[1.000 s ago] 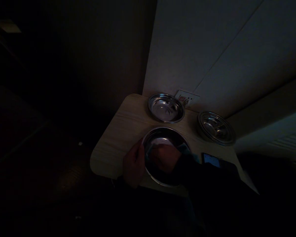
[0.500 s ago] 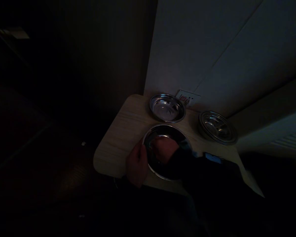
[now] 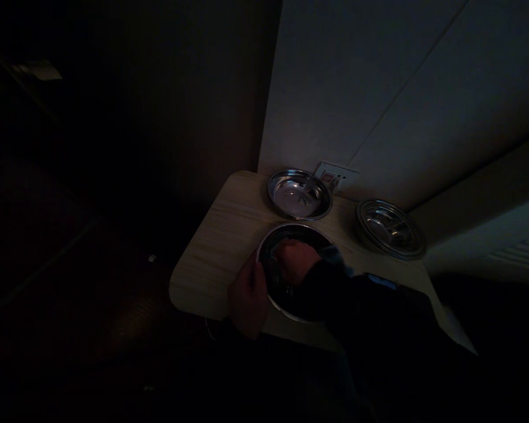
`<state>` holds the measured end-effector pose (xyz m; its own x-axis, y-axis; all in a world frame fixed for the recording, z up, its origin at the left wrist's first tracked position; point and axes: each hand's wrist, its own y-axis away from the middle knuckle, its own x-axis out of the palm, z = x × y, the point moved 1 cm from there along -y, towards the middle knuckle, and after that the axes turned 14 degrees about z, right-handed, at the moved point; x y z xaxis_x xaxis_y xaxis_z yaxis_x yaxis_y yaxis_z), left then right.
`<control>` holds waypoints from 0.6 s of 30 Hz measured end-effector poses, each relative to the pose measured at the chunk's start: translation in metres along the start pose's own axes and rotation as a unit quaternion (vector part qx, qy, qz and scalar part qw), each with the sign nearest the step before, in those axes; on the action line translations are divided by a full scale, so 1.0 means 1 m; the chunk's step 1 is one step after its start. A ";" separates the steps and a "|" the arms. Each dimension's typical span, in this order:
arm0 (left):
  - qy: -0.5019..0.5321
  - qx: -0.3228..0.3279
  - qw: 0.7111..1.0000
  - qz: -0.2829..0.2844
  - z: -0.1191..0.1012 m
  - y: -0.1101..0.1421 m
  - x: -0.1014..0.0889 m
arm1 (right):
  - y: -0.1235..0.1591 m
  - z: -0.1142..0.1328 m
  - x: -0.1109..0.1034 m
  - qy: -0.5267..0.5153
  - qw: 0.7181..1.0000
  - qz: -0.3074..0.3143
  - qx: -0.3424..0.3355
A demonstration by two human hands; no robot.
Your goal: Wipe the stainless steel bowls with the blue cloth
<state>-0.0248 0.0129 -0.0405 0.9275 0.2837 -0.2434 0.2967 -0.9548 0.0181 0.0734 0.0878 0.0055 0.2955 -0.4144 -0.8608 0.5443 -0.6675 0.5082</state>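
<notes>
A shiny steel plate [image 3: 282, 294] lies near the front of a small light wooden table [image 3: 220, 247]. My left hand [image 3: 245, 296] grips the plate's left rim, fingers curled over the edge. My right hand [image 3: 296, 261] rests inside the plate with its fingers closed. A bit of pale cloth [image 3: 335, 257] shows by that wrist, but the dim light hides what the fingers hold. A dark sleeve covers my right forearm.
A second steel plate [image 3: 300, 194] sits at the back of the table by a wall socket [image 3: 335, 176]. A small stack of steel plates [image 3: 390, 229] stands at the right. A phone [image 3: 381, 281] lies by my right arm. The room around is dark.
My right hand has moved from the plate's lower middle up toward its far side. The left hand keeps its grip on the rim.
</notes>
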 end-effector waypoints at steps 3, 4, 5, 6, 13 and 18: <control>-0.003 -0.009 1.000 -0.006 0.001 0.000 0.000 | 0.008 0.002 0.006 0.001 0.998 0.025 -0.051; -0.004 -0.011 1.000 -0.005 0.002 0.000 0.001 | 0.012 0.003 0.010 0.000 0.997 0.037 -0.073; -0.003 -0.013 1.000 -0.004 0.003 0.000 0.001 | 0.017 0.003 0.013 -0.003 0.995 0.049 -0.091; -0.002 -0.013 1.000 -0.003 0.003 0.001 0.001 | 0.019 0.002 0.015 -0.007 0.994 0.056 -0.099; -0.013 -0.011 1.000 -0.006 0.002 0.001 0.002 | -0.002 -0.002 0.003 -0.007 1.000 0.002 -0.018; -0.015 -0.027 0.999 -0.024 0.003 0.000 0.003 | 0.022 0.004 0.014 0.004 0.992 0.059 -0.112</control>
<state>-0.0226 0.0135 -0.0445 0.9049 0.3255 -0.2743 0.3531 -0.9338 0.0570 0.0866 0.0652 0.0042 0.3723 -0.4760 -0.7967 0.6662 -0.4607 0.5865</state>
